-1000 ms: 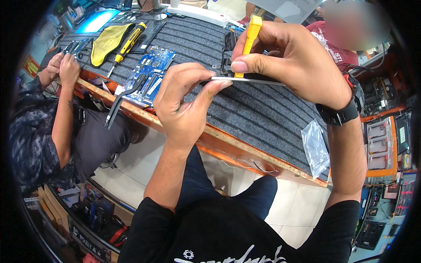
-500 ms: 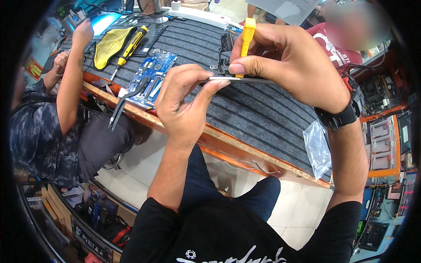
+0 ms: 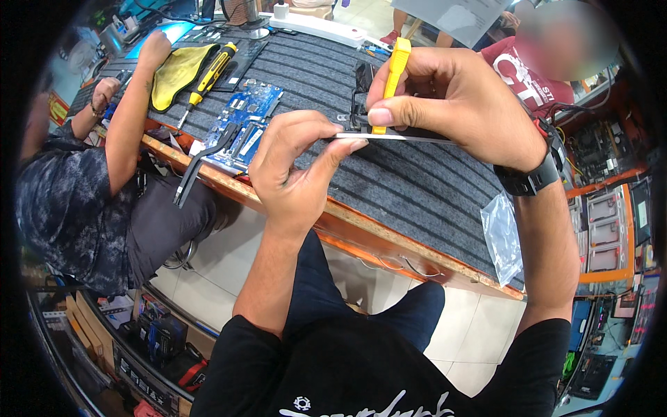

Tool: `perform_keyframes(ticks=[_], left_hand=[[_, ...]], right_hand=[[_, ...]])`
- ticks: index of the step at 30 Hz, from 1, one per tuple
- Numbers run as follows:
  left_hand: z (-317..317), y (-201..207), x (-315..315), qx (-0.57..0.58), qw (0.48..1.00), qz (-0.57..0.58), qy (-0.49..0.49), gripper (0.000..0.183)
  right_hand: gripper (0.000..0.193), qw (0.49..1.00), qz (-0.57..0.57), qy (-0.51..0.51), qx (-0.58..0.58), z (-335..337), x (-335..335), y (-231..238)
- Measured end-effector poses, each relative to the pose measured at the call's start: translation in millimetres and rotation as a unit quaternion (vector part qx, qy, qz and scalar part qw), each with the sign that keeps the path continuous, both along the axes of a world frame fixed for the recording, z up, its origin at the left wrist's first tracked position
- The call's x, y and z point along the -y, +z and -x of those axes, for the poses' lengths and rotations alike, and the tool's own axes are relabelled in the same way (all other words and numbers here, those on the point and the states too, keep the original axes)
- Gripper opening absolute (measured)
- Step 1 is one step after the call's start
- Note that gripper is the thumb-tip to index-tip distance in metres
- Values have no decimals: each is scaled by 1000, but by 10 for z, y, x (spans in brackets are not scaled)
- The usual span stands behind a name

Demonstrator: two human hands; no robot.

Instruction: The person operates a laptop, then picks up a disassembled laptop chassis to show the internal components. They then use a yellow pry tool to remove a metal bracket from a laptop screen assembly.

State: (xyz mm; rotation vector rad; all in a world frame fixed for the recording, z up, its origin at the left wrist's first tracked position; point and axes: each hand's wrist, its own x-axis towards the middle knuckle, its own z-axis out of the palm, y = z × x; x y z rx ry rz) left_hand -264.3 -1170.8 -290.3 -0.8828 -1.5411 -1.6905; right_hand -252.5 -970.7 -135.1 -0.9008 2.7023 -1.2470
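Note:
Between the fingertips and thumb of my left hand (image 3: 292,167) is the left end of a thin flat panel (image 3: 410,137), seen edge-on above the mat. My right hand (image 3: 455,104) pinches a slim yellow tool (image 3: 397,69) upright, its lower end touching the panel's upper edge. Whether it is a pry tool or a blade cannot be made out. A black part with metal tabs (image 3: 360,87) shows just behind the panel. Left of my left hand lies a blue circuit board (image 3: 253,104), with black tweezers (image 3: 198,163) across it and jutting over the table edge.
A yellow-black screwdriver (image 3: 212,75) and a yellow cloth (image 3: 167,83) lie on the ribbed grey mat (image 3: 424,201). A clear plastic bag (image 3: 501,240) rests at the right front edge. Behind is a white power strip (image 3: 316,28). People sit at the left and far right.
The panel, the yellow tool and both hands sit slightly lower in the picture, and the tool's top has shifted a little right. The co-worker's arms at the left have moved slightly.

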Motion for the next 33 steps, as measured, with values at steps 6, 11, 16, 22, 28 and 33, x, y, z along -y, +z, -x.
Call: perform_keyframes(ticks=[6,11,16,22,28,33], left_hand=[[-33,-14,38,-22,999,17,24,29],[-20,-17,26,-16,1000,5,13,27],[-56,35,-32,39,998,-49,24,26],[-43,63,-14,42,998,-47,30,26],[-25,39,-62,55,997,-48,19,26],[-28,55,-9,30,998,-46,13,28]], right_hand=[[26,999,-45,-10,-15,-47,71,22],[33,1000,-5,-10,-19,-22,70,-55],[32,999,-21,-9,-36,-39,72,-45],[22,998,-40,-5,-45,-92,91,5],[26,997,9,12,-70,-41,-17,-88],[29,996,23,21,-79,-23,-39,-77]])
